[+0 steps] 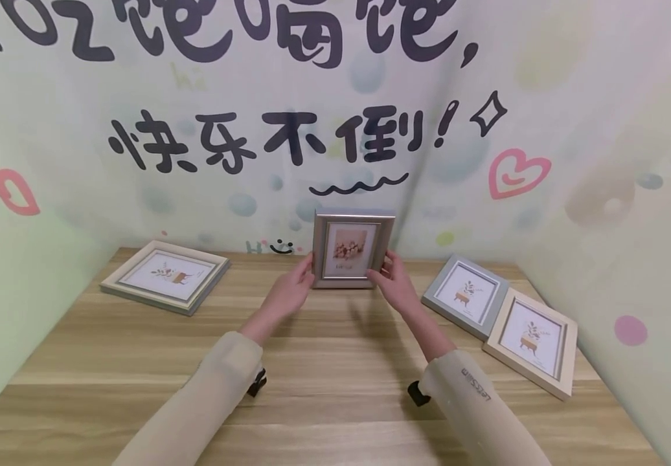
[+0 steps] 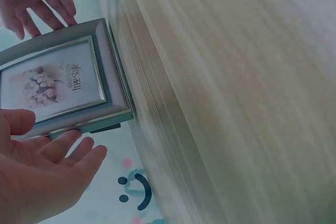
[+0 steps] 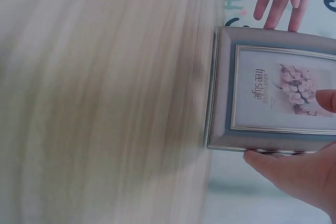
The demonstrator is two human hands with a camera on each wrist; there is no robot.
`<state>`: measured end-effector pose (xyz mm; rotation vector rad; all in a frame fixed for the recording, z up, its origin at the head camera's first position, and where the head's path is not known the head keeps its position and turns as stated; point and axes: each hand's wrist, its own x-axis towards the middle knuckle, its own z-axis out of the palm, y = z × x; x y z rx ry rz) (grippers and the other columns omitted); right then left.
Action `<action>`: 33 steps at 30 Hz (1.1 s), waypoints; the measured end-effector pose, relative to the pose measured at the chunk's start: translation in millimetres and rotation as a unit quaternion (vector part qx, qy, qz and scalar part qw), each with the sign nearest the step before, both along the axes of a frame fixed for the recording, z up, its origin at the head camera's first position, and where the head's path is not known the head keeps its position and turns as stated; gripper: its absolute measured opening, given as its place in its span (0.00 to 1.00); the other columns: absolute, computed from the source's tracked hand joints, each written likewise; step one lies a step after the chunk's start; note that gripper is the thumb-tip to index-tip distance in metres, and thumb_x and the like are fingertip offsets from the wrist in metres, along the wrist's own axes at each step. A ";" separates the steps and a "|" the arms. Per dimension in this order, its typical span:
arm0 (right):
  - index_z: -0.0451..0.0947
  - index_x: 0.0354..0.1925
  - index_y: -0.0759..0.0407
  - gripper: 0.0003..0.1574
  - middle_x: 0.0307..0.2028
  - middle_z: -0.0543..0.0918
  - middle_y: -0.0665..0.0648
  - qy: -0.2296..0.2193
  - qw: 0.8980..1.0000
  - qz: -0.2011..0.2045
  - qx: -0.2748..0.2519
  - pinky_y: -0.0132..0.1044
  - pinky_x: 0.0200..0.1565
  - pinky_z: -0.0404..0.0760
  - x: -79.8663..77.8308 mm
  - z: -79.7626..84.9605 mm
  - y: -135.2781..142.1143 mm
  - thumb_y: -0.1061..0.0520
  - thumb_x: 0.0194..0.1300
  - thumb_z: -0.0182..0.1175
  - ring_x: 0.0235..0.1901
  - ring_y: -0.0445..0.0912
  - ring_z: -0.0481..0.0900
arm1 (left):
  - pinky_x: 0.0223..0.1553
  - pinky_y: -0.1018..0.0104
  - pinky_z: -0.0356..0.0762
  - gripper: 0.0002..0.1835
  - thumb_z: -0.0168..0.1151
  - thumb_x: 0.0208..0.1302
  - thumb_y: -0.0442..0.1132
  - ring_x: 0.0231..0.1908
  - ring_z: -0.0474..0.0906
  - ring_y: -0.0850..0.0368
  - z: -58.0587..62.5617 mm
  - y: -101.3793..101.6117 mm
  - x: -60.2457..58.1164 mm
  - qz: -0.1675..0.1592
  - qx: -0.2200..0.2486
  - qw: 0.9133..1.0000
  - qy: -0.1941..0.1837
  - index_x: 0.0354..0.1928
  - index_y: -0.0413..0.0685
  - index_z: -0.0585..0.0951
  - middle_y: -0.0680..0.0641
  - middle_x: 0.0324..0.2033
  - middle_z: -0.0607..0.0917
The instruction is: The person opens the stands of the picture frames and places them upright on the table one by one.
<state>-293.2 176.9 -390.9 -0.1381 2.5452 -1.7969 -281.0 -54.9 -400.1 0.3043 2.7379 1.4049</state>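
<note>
An upright picture frame [image 1: 320, 259], grey-brown with a silvery inner trim and a pink flower print, is at the back middle of the table, between both hands. At its left side is my left hand [image 1: 289, 288]; the left wrist view shows the thumb [image 2: 20, 121] in front of the frame and the other fingers along its side edge. My right hand [image 1: 396, 285] holds the opposite side, its thumb overlapping the picture's lower corner. Close to the tabletop [image 3: 105, 103] lies the frame's bottom edge. A small dark piece shows behind the frame in the left wrist view.
Stacked frames [image 1: 131, 262] lie flat at the back left, a cream one uppermost. To the right, a grey-blue frame [image 1: 443, 272] and a cream frame [image 1: 565, 349] lie side by side. A printed curtain [image 1: 225, 213] hangs right behind the table.
</note>
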 end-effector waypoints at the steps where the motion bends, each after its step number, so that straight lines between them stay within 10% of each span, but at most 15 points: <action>1: 0.42 0.77 0.67 0.47 0.72 0.59 0.77 -0.002 1.000 0.000 0.002 0.57 0.73 0.64 -1.6 0.1 -0.2 0.59 0.71 0.56 0.73 0.67 0.60 | 0.75 0.44 0.58 0.31 0.42 0.79 0.42 0.73 0.62 0.42 0.2 0.4 -1.5 -0.001 0.002 1.000 -0.002 0.79 0.53 0.51 0.42 0.74 0.64; 14: 0.39 0.78 0.65 0.50 0.71 0.61 0.78 0.003 0.998 0.021 0.051 0.58 0.70 0.68 -4.9 -3.5 3.1 0.60 0.70 0.56 0.71 0.67 0.63 | 0.69 0.41 0.67 0.40 0.48 0.75 0.37 0.69 0.68 0.39 4.5 7.3 -3.6 0.008 -0.025 1.000 0.012 0.80 0.63 0.40 0.39 0.72 0.68; 19: 0.39 0.79 0.63 0.50 0.71 0.61 0.77 -0.004 0.996 0.022 0.090 0.58 0.68 0.71 -2.1 0.2 6.4 0.58 0.71 0.55 0.70 0.67 0.65 | 0.42 0.52 0.83 0.39 0.46 0.75 0.38 0.44 0.84 0.40 10.9 9.3 -2.3 0.023 -0.069 0.997 0.004 0.80 0.64 0.42 0.40 0.69 0.73; 33: 0.39 0.78 0.66 0.54 0.71 0.64 0.74 -0.015 0.985 0.012 0.169 0.55 0.67 0.74 5.3 7.7 4.2 0.52 0.66 0.57 0.70 0.64 0.67 | 0.15 0.70 0.64 0.42 0.51 0.71 0.36 0.14 0.63 0.59 17.2 16.4 4.2 0.036 -0.139 0.989 0.018 0.80 0.56 0.43 0.41 0.55 0.84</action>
